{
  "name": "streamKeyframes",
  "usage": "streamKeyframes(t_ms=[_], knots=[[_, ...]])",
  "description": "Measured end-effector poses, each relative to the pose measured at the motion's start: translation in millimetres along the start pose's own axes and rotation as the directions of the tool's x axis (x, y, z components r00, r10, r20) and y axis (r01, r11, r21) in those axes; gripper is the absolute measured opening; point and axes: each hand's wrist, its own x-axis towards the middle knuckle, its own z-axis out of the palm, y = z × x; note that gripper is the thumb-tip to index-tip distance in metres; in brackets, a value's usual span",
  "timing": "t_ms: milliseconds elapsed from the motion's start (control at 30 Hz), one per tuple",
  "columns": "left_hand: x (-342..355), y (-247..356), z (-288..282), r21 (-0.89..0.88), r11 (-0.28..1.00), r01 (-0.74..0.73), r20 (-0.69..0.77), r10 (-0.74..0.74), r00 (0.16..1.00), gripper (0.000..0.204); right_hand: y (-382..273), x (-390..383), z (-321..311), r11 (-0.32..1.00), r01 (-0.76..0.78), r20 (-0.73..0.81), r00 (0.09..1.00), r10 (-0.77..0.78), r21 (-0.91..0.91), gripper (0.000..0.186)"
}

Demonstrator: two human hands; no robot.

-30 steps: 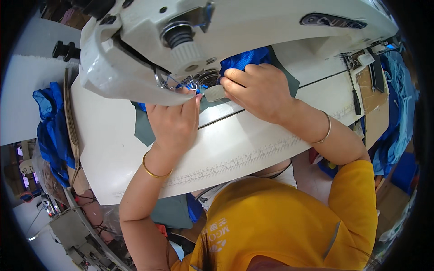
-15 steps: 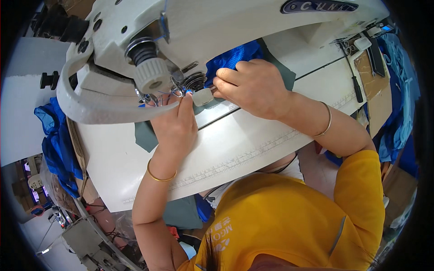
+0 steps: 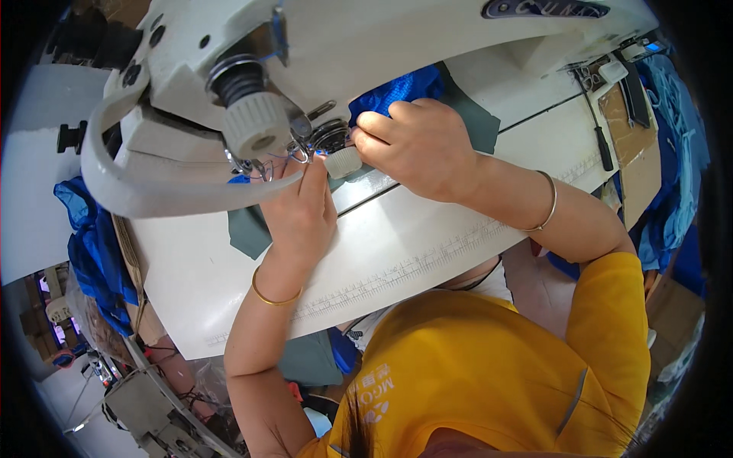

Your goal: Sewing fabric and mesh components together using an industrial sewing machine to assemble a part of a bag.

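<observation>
A white sewing machine (image 3: pixel 397 46) stands over the work, its needle area partly hidden by a curved white guard (image 3: pixel 168 202) and a ribbed knob. Under the head lies blue fabric (image 3: pixel 401 93) with a grey-green fabric piece (image 3: pixel 475 114) around it. My left hand (image 3: pixel 301 210) is beside the needle, thumb and fingers closed on an edge of the blue cloth; the guard covers some fingertips. My right hand (image 3: pixel 418 149) is curled with its fingers drawn together at the blue fabric, just right of a small white knob (image 3: pixel 343 162). What lies inside its grip is mostly hidden.
A ruler scale (image 3: pixel 405 271) runs along the white table's front edge. On the right lie a screwdriver (image 3: pixel 603 149), small scissors (image 3: pixel 588 79) and brown cardboard (image 3: pixel 637 156). Blue cloth (image 3: pixel 92 259) hangs at the left, light-blue strips (image 3: pixel 679 145) at the right.
My right hand has moved slightly left, closer to the small white knob. My left hand has shifted a little right. The view has tilted slightly, with the machine head moving left.
</observation>
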Motion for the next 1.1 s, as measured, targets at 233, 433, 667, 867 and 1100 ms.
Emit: streamKeyframes(t_ms=[233,433,667,867,1100], knots=[[-5.7,4.4,-9.0,-0.11,0.988,0.108,0.096,-0.098,0.991,0.033,-2.3,1.7,-4.8,1.0,-0.018,0.018,1.0,0.018,-0.012,0.018],[-9.8,0.3,-10.5,-0.144,0.987,0.076,0.016,-0.075,0.997,0.033,-5.6,6.9,-8.0,1.0,-0.011,0.02,1.0,0.011,-0.027,0.019],[-4.4,-0.9,-3.5,-0.143,0.984,0.107,0.014,-0.106,0.994,0.021,0.6,7.7,-5.2,1.0,0.018,0.01,1.0,-0.018,0.001,0.012],[-2.0,-8.3,-3.6,-0.214,0.974,0.07,-0.028,-0.078,0.997,0.022,0.9,5.2,-3.3,0.999,0.01,0.015,1.0,-0.01,-0.03,0.018],[-8.7,-13.8,3.1,-0.271,0.956,0.109,-0.008,-0.115,0.993,0.019,-0.2,5.2,-0.7,1.0,-0.015,0.013,1.0,0.015,0.004,0.02]])
